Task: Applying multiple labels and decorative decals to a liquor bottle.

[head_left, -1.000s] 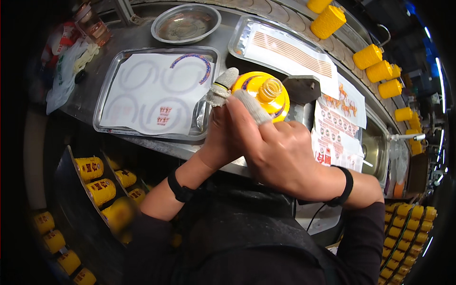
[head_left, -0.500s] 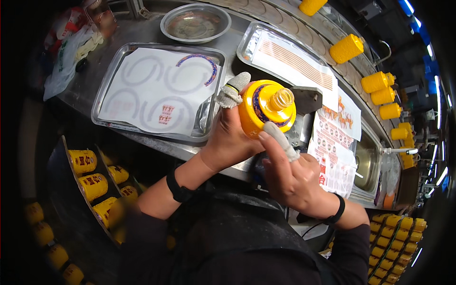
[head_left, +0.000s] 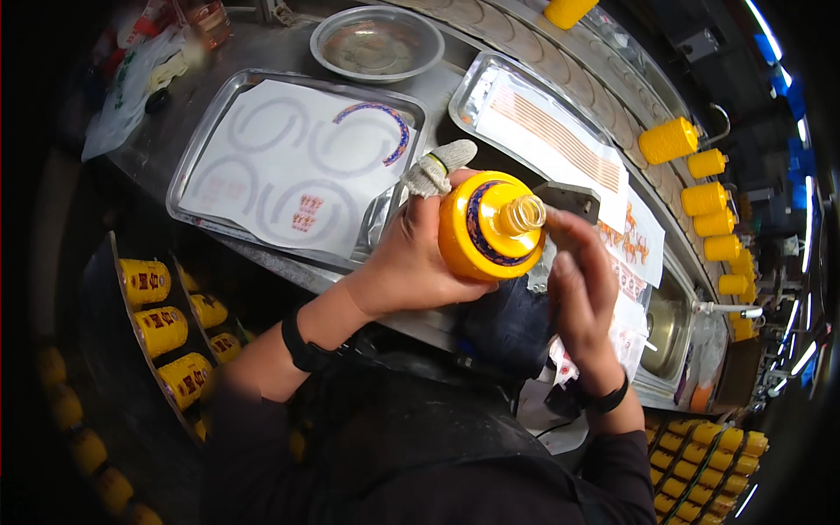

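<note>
A glossy yellow bottle with a clear threaded glass neck is tilted toward the right, gripped by my left hand. Around its shoulder runs a dark blue patterned band. A knitted finger cover sits on my left thumb. My right hand is upright beside the neck, its fingers stretched out and holding nothing; whether a fingertip touches the bottle I cannot tell. Beyond my left hand, a matching curved strip lies on a white sheet with grey arcs and small red prints.
The sheet rests in a metal tray. Behind are a metal bowl and a second tray with striped paper. A grey bracket stands behind the bottle. At right are a sink and yellow bottles; more fill a rack lower left.
My right hand has come away from the bottle's front and moved right, near the neck, fingers straightened. The bottle stays in my left hand, turned a little further to the right.
</note>
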The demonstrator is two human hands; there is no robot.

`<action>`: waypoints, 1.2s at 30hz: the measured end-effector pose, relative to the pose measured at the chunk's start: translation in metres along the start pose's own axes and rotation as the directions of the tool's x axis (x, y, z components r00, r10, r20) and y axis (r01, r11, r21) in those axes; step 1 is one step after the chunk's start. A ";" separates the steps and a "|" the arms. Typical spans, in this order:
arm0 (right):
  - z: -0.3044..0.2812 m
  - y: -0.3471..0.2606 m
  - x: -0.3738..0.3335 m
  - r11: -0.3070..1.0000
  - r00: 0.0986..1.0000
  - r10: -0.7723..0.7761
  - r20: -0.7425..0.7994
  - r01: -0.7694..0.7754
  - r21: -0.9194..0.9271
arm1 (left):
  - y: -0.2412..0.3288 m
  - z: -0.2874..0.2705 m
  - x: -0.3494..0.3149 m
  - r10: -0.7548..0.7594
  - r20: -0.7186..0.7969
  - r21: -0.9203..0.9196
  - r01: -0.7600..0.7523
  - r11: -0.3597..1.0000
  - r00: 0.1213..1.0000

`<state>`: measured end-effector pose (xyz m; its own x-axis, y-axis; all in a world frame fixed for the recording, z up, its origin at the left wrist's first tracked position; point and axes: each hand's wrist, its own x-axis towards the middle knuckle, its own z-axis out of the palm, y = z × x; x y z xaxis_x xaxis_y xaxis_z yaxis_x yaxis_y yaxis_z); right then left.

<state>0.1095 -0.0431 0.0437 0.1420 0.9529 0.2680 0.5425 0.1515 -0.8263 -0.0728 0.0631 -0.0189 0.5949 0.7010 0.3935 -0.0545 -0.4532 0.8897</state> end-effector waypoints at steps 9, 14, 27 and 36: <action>-0.019 -0.011 0.118 0.935 0.722 -0.023 0.691 -0.229 0.271 | -0.001 -0.018 0.002 0.015 0.082 0.065 -0.020 0.998 0.996; 0.000 -0.042 0.144 0.961 0.486 -0.053 0.872 -0.214 0.178 | -0.010 -0.017 -0.001 -0.009 0.120 -0.008 0.010 1.000 0.993; -0.007 -0.076 0.140 0.897 0.426 -0.077 0.901 0.424 -0.124 | 0.006 -0.021 0.008 -0.117 0.156 0.010 0.117 0.993 0.981; -0.003 -0.059 0.146 0.959 0.473 -0.118 0.873 0.282 -0.023 | 0.007 -0.021 0.006 -0.054 0.165 -0.091 0.070 0.993 0.985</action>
<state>0.1008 0.0867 0.1327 -0.7200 0.6619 -0.2083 0.5794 0.4083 -0.7054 -0.0859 0.0757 -0.0052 0.7214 0.6238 0.3007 -0.0855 -0.3507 0.9326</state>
